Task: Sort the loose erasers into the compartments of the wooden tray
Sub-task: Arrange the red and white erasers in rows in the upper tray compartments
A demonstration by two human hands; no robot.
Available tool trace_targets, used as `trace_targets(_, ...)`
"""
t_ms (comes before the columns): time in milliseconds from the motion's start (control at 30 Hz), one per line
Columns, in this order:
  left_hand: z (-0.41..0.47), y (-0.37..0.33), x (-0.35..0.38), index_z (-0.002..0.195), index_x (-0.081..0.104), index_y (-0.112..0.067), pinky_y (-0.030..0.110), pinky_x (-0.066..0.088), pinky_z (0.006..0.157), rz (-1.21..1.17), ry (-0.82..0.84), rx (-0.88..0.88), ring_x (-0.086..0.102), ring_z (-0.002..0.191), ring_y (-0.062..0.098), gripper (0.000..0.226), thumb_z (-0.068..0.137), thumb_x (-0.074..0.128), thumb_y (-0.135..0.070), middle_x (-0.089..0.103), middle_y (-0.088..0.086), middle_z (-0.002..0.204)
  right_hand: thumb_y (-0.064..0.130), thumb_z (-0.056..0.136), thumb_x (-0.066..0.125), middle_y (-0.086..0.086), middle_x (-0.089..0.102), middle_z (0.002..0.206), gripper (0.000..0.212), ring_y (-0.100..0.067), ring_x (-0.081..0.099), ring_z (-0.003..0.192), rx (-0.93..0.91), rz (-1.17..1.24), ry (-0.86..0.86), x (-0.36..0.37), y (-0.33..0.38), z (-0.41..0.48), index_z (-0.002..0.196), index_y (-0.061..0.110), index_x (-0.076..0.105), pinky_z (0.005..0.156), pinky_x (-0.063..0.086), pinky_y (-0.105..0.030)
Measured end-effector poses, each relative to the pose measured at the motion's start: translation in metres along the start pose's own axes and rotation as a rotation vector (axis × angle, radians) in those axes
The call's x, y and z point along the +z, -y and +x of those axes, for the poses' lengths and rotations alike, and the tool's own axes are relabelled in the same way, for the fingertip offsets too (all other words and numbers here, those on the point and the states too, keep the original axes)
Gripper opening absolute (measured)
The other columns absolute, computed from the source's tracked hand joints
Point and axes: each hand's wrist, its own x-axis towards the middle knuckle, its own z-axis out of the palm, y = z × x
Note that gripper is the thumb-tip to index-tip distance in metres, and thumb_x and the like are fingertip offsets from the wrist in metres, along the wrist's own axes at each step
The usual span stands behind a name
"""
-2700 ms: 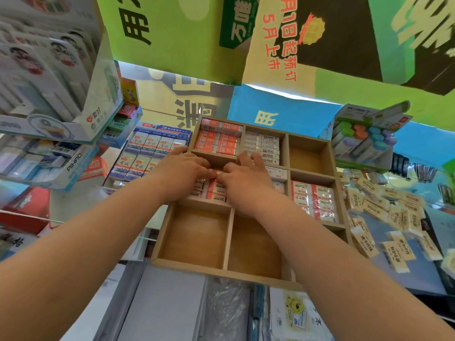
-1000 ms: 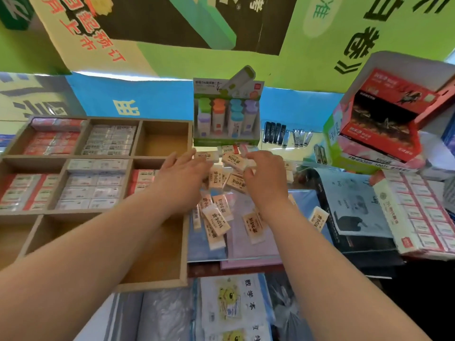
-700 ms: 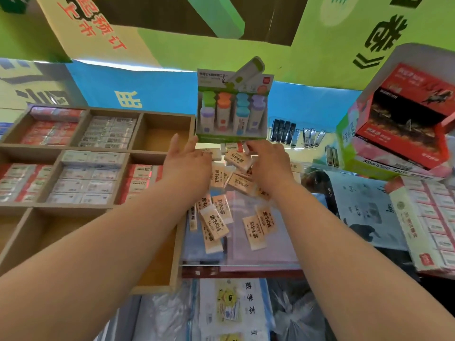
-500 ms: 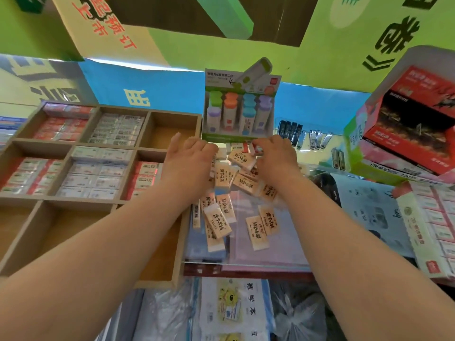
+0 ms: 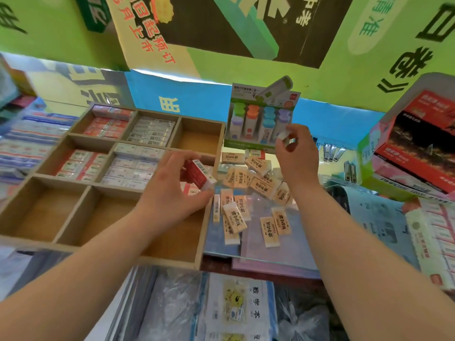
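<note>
A red eraser [image 5: 197, 174] is clamped by fingers of the left hand [image 5: 170, 195], a white eraser [image 5: 283, 136] pinched by the right hand [image 5: 296, 158]

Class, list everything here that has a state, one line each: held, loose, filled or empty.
left hand, grips a red-sleeved eraser
right hand, pinches a small white item
loose erasers, scattered right of the tray
wooden tray, partly filled
far right compartment, empty
near row compartments, empty where visible

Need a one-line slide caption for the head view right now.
Left hand grips a red-sleeved eraser over the wooden tray; right hand pinches a small white item above the loose erasers.
</note>
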Motion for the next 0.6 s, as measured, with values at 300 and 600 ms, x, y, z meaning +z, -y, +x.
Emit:
trace_targets(300, -0.017, 0.041, -0.071, 0.091, 0.032, -0.032, 0.014, 0.037, 0.059, -0.055, -0.070, -0.190, 0.050, 0.072, 0.005, 0.058, 0.065, 0.066, 0.008, 0.046, -0.011, 0.083, 0.004, 0.078, 0.062, 0.009, 0.059, 0.083, 0.021, -0.002, 0.056, 0.079, 0.204, 0.407, 0.363, 0.039, 0.076, -0.065, 0.074, 0.022, 0.053, 0.069, 0.050, -0.018)
trace_targets(600, 0.006, 0.116, -0.173, 0.114, 0.045, -0.024, 0.029, 0.038, 0.079, 0.238, 0.072, -0.286, 0.047, 0.089, 0.016, 0.054, 0.068, 0.073, -0.022, 0.047, -0.002, 0.100, 0.005, 0.077, 0.064, 0.005, 0.059, 0.075, 0.027, 0.001, 0.053, 0.064, 0.174, 0.338, 0.462, 0.140, 0.151, -0.094, 0.069, 0.028, 0.052, 0.052, 0.041, -0.004)
